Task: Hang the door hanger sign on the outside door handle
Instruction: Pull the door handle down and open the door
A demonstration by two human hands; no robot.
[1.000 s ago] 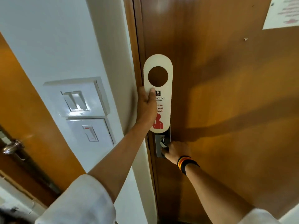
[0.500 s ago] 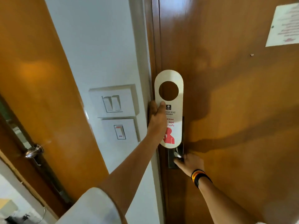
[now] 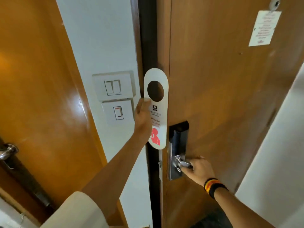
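My left hand (image 3: 142, 117) holds a white door hanger sign (image 3: 159, 111) upright by its left edge; the sign has a round hole near the top, printed text and a red figure at the bottom. It hangs in front of the dark gap at the edge of the wooden door (image 3: 222, 96). My right hand (image 3: 198, 169), with a striped wristband, grips the metal inside door handle (image 3: 181, 162) on its black and silver lock plate (image 3: 178, 140). The door stands slightly ajar. The outside handle is hidden.
White light switches (image 3: 113, 87) sit on the wall left of the frame. Another wooden door (image 3: 41, 96) with a metal knob (image 3: 7, 152) is at far left. A paper notice (image 3: 264, 27) is fixed to the door. A white wall (image 3: 279, 153) lies at right.
The door has swung open a little toward me, showing a dark gap at its edge. The view shifted left and closer. Both hands keep their holds.
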